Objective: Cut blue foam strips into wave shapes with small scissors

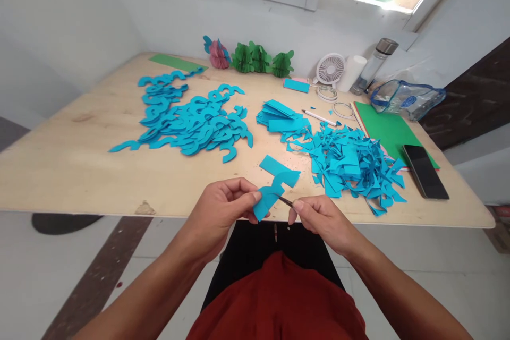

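My left hand (223,207) pinches a blue paper piece (266,202) near the table's front edge. The piece is partly cut, and a curved strip of it extends up and to the right. My right hand (322,219) is closed around small scissors (286,201), whose dark, narrow blades meet the paper; the fingers hide the handles. Just beyond my hands lies a flat blue paper strip (272,164). Wavy cut blue shapes (195,126) are heaped to the left. A pile of blue scraps (350,162) spreads to the right, beside stacked blue rectangles (279,116).
A phone (425,171) lies at the right by green paper sheets (388,126). Along the back stand green paper figures (251,57), a pink one (219,54), a small fan (330,69) and a bottle (374,66). A pen (320,117) and tape rolls (327,94) lie nearer.
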Motion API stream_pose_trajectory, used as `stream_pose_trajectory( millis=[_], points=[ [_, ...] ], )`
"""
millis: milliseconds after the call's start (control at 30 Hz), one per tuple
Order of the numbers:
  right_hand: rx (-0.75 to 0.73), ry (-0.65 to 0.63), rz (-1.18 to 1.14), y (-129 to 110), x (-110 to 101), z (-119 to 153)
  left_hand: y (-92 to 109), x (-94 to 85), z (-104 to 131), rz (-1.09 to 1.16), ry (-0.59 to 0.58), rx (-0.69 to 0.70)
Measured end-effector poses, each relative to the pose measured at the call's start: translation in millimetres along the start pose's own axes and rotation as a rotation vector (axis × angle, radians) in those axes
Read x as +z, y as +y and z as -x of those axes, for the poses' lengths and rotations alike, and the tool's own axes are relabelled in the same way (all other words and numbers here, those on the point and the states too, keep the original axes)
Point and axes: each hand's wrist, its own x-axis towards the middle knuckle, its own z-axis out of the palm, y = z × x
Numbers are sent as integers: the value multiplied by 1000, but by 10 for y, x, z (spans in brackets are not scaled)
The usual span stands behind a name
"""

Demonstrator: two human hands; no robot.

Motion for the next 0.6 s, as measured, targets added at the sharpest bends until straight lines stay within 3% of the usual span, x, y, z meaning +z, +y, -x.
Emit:
stream_pose_trajectory(
  millis=[600],
  points=[
    [13, 2, 31, -46, -18, -16, 13, 1, -15, -20, 23, 6]
  ],
)
